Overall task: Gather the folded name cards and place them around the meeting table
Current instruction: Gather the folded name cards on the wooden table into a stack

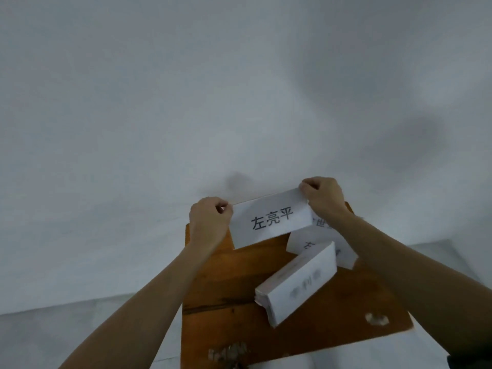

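A plain white wall (159, 102) rises behind a small orange-brown wooden top (226, 288). Between the hands, a white name card (269, 219) has its long axis running hand to hand, rising toward the right hand (323, 194), its three black printed characters facing the camera. The left hand (209, 219) pinches one short end with curled fingers and the right hand pinches the other. Below the right hand lie two more folded cards (298, 286), their print blurred.
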